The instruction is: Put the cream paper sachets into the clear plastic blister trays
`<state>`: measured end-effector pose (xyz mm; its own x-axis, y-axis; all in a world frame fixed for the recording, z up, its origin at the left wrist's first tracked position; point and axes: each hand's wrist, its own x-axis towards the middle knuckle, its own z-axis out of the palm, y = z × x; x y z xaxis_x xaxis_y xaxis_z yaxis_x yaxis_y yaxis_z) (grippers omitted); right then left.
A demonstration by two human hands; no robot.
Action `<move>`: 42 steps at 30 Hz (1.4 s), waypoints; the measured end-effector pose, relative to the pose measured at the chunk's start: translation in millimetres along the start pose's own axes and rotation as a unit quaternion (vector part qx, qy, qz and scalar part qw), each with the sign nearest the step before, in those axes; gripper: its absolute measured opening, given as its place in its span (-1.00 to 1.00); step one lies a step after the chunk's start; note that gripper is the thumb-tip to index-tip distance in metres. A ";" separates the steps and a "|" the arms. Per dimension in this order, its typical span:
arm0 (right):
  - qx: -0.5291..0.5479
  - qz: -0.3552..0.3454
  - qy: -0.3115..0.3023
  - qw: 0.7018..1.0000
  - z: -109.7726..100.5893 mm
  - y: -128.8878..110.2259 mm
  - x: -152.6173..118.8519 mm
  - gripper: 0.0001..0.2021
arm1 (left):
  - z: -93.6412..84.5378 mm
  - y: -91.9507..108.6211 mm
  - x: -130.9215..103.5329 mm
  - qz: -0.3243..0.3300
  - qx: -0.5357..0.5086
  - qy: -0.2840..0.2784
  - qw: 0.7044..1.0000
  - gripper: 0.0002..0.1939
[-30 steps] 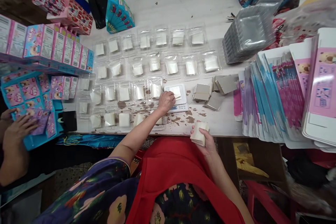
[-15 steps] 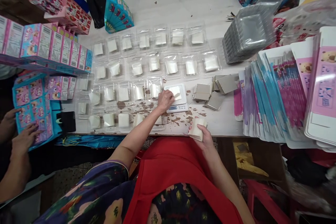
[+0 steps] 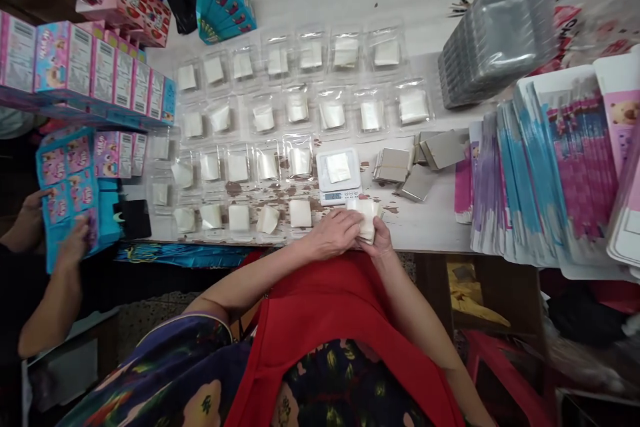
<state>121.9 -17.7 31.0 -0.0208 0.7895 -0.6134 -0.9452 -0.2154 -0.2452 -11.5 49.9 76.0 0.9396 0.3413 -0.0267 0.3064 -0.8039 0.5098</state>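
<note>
My right hand (image 3: 380,238) holds a stack of small cream-white square sheets (image 3: 370,217) just above the table's front edge. Across from it, my left hand (image 3: 339,232) is closed against the same stack, its fingertips on the left side of the sheets. Right behind the hands stands a white digital scale (image 3: 325,181) with a lit display. A small pile of the white squares (image 3: 339,167) lies on its pan. Left of and behind the scale, clear plastic trays (image 3: 300,155) stand in rows, each with white squares in it.
Grey square card bundles (image 3: 393,165) lie right of the scale. Beyond them are stacked clear trays (image 3: 495,40) and many printed cards (image 3: 540,167). Pink and blue boxes (image 3: 105,73) line the left. There a co-worker's hand (image 3: 75,240) handles a blue printed sheet (image 3: 67,180).
My left hand has moved from the scale back to the stack in my right hand. The stack has come slightly up and left. The view has shifted a little.
</note>
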 end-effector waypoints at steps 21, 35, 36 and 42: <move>-0.020 0.060 0.034 0.997 -39.1 1.6 -44.2 -0.37 | 13.6 35.3 7.6 -0.006 -0.060 -0.057 0.997 -0.27; -0.012 0.049 -0.012 0.999 -33.3 -10.8 -41.4 -0.33 | -1.8 -0.2 34.7 -0.143 -0.195 -0.002 0.970 -0.25; -0.002 0.051 -0.037 0.998 -29.8 -13.8 -41.2 -0.29 | -5.6 -13.6 38.8 -0.199 -0.187 0.028 0.961 -0.37; 0.010 0.050 -0.043 0.998 -32.6 -21.6 -41.3 -0.26 | -16.5 -103.8 64.7 -0.380 -0.010 0.048 0.924 -0.58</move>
<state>153.8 -64.4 37.1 -0.1425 0.8116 -0.5665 -0.9433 -0.2847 -0.1705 15.0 163.5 35.5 0.4352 0.8461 -0.3077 0.8688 -0.3051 0.3899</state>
